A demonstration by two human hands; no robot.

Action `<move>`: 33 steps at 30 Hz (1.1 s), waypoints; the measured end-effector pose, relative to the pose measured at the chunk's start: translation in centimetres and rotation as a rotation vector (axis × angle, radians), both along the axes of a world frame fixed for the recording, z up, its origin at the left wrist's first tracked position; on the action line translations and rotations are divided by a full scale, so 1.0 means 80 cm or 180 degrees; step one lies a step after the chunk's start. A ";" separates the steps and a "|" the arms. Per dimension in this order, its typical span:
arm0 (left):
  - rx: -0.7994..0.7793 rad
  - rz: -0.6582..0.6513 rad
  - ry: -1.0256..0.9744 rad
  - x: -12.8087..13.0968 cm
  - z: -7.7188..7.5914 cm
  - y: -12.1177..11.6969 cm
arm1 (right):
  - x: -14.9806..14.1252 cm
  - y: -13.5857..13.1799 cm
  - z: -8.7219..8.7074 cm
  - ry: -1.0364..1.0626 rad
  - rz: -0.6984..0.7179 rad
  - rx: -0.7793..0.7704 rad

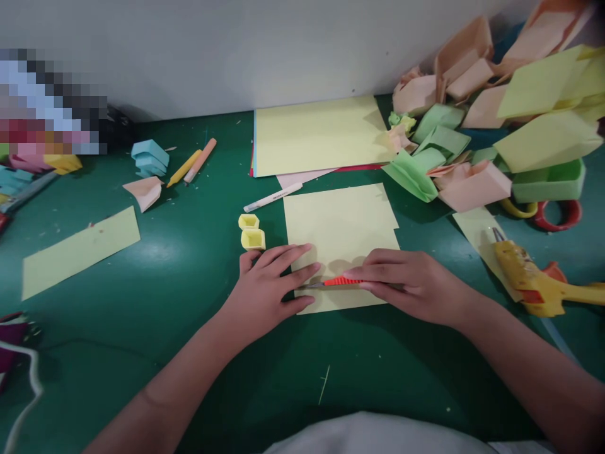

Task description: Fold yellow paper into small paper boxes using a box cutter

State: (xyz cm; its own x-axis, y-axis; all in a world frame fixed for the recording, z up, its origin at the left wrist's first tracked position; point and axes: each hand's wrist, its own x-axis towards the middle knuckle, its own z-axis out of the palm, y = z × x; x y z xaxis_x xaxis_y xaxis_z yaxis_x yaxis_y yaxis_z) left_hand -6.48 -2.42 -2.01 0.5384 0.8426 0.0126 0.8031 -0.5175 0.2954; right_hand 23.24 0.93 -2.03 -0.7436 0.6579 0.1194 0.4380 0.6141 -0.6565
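Note:
A sheet of pale yellow paper (340,221) lies on the green table in front of me, with a small notch in its right edge. My left hand (271,280) rests on the sheet's left side, fingers spread and flat. In my right hand (409,280) is an orange-handled craft knife (335,281), pinched between thumb and fingers. The knife lies almost flat along a line across the lower part of the sheet, its blade pointing left between the fingers of my left hand. Two small yellow folded paper boxes (253,238) sit just beyond my left hand.
Behind the sheet are a white pen (273,197) and a stack of coloured paper (321,135). Folded paper pieces (472,183) are heaped at the right, near a yellow glue gun (532,277) and red-handled scissors (558,215). A paper strip (82,252) lies at the left.

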 end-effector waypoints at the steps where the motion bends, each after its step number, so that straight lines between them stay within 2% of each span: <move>1: -0.0007 -0.0003 0.0016 0.000 0.000 0.000 | 0.000 0.000 0.001 0.0003 0.0003 0.0010; 33: -0.0009 -0.0104 0.0036 -0.002 0.001 0.000 | 0.005 0.001 0.006 -0.0042 -0.0081 0.0010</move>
